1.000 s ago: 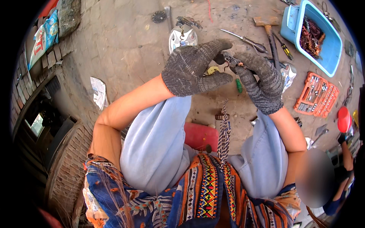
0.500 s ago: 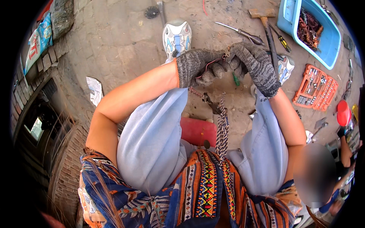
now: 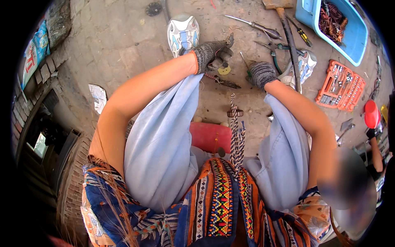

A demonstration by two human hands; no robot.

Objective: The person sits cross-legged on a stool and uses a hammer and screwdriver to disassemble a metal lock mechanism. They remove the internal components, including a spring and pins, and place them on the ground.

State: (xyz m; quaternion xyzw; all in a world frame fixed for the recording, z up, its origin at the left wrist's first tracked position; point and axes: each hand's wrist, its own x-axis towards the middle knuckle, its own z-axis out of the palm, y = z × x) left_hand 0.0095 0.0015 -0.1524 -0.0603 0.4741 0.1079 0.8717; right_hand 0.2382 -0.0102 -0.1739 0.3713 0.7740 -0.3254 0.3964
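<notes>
My left hand (image 3: 212, 55), in a dark knitted glove, is closed around a small dark brown part (image 3: 230, 40) that sticks up past the fingers. A bundle of reddish wire (image 3: 222, 81) with dark ends shows just below that hand, above my knee; whether it joins the held part I cannot tell. My gloved right hand (image 3: 262, 75) is lower and to the right, closed on a slim screwdriver (image 3: 244, 60). Its thin shaft points up and left, and a bit of green handle shows by the fingers. Green-handled pliers (image 3: 275, 55) lie just beyond this hand.
A mallet (image 3: 284, 26), a pointed hand tool (image 3: 257, 26) and a yellow-black screwdriver (image 3: 303, 36) lie ahead. A blue bin (image 3: 343, 47) holds copper-coloured wire. An orange socket set (image 3: 340, 85) and a red cup (image 3: 372, 114) are at right, near another person's arm (image 3: 376, 154).
My hands were together over the part and wire; now they are apart. The right hand has moved down and back, with the screwdriver's shaft now showing. My left hand keeps the part.
</notes>
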